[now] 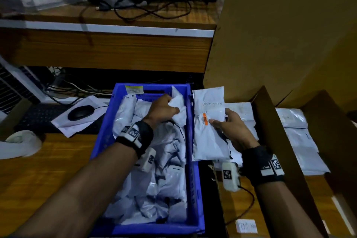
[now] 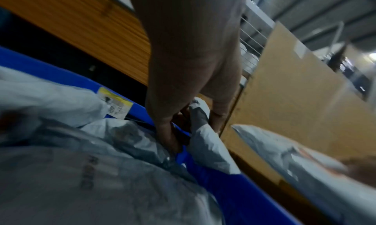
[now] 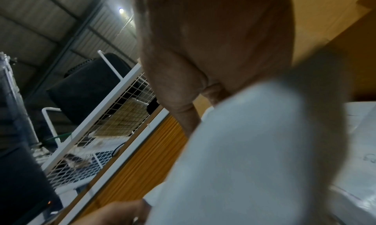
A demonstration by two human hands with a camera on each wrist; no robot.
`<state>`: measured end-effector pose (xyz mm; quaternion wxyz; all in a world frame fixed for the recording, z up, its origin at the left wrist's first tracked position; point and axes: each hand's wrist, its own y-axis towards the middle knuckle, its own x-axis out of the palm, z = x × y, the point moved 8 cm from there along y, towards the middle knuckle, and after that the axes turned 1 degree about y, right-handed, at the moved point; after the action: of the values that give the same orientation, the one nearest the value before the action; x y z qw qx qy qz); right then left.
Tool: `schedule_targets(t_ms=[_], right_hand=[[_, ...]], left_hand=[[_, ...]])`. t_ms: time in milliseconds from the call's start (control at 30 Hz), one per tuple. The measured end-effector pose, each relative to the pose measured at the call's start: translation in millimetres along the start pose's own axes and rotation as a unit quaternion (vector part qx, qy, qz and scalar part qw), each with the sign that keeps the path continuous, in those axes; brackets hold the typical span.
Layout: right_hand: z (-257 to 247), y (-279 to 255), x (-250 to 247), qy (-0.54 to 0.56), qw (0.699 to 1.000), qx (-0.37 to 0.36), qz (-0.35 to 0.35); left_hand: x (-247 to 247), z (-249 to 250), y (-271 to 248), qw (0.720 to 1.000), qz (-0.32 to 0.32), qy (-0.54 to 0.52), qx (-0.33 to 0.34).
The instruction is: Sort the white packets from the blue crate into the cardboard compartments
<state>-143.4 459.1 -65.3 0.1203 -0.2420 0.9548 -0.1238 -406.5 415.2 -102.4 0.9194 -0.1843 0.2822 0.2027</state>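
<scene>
The blue crate [image 1: 190,170] in front of me is full of white packets [image 1: 160,176]. At its far right corner my left hand [image 1: 164,110] grips a crumpled white packet [image 1: 178,108]; the left wrist view shows the fingers [image 2: 168,135] curled around that packet [image 2: 205,141] beside the blue crate wall [image 2: 234,193]. My right hand [image 1: 229,125] holds a flat white packet with an orange mark [image 1: 209,121] just right of the crate, above the first cardboard compartment [image 1: 270,141]. This packet [image 3: 254,156] fills the right wrist view, blurred.
More white packets lie in the first compartment [image 1: 243,114] and in the second compartment [image 1: 301,141]. A tall cardboard wall [image 1: 280,35] rises behind them. A mouse [image 1: 81,112] on paper lies left of the crate. A wooden desk [image 1: 108,52] with cables stands beyond.
</scene>
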Motion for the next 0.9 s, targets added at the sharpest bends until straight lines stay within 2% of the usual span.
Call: schedule_targets(t_ms=[100, 167, 233, 367, 500, 633, 900], right_hand=[[-1.6, 3.1, -7.6, 0.019, 1.0, 0.001, 0.007], [-7.6, 1.5, -7.6, 0.043, 0.999, 0.001, 0.001], [-19.8, -3.1, -0.4, 0.087, 0.996, -0.008, -0.028], [-49.2, -23.4, 31.8, 0.189, 0.973, -0.033, -0.13], [-62.9, -46.1, 70.3, 0.192, 0.957, -0.033, -0.213], [-66.4, -63.9, 95.1, 0.161, 0.961, -0.042, -0.219], [-55.7, -95.4, 116.4, 0.14, 0.979, -0.078, -0.128]], left_hand=[[-16.1, -5.0, -10.3, 0.976, -0.033, -0.216, -0.016], [-37.5, -6.2, -21.6, 0.957, -0.044, -0.286, -0.016], [-58.6, -6.7, -34.7, 0.948, -0.063, -0.312, -0.008], [-83.6, -3.6, -75.7, 0.938, -0.136, -0.319, 0.028], [-98.5, -4.6, -116.9, 0.929, -0.194, -0.31, 0.053], [-118.0, -21.1, -134.6, 0.932, -0.178, -0.312, 0.045], [-139.7, -44.4, -155.9, 0.943, -0.083, -0.32, 0.042]])
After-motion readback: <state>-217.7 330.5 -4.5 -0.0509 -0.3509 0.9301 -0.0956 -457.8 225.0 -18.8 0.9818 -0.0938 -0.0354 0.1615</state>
